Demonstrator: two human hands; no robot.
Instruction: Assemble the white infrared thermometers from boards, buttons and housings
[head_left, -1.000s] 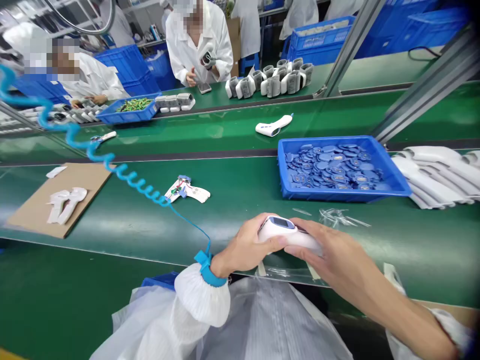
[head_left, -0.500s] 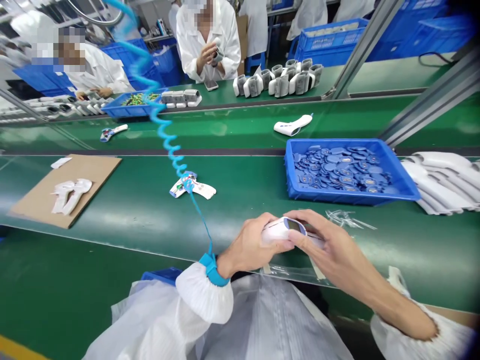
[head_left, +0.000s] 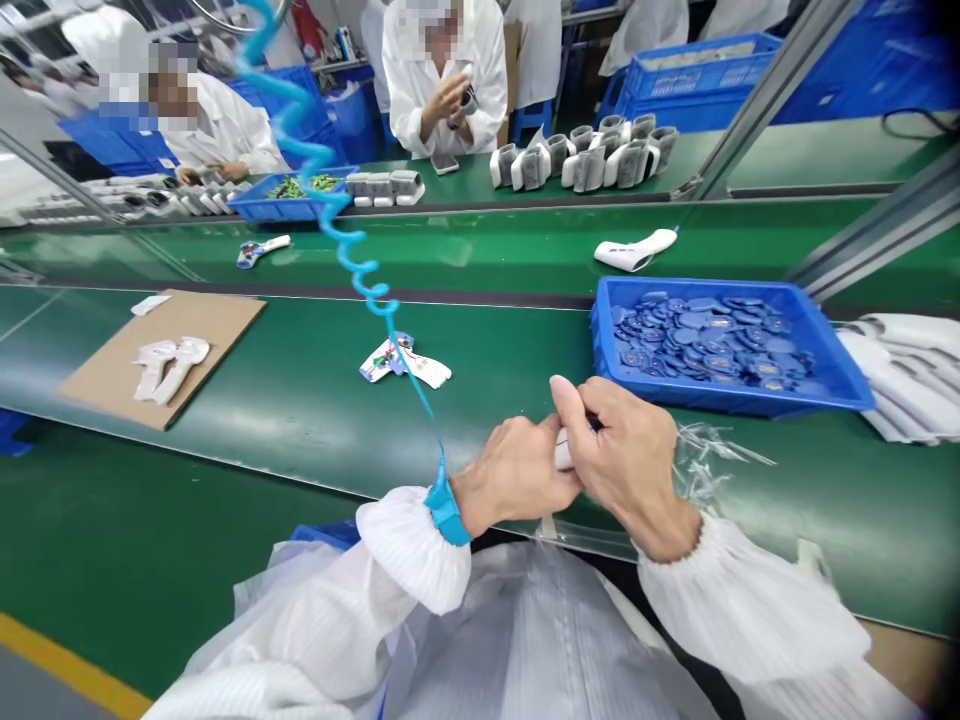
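Observation:
Both my hands close around one white handheld thermometer just above the near edge of the green belt. My left hand wraps it from the left; a blue wrist strap with a coiled blue cord runs up from that wrist. My right hand covers it from the right and above, thumb raised, so only a small white patch shows. Clear plastic film scraps lie right of my hands.
A blue tray of blue round parts stands at right, white thermometer shells beside it. An opened unit lies mid-belt, a cardboard sheet with white shells at left. Across the far belt, people in white coats work.
My right hand has slid over the thermometer, hiding its screen, and both hands have drawn closer together. The view has shifted, and the cord now hangs more upright.

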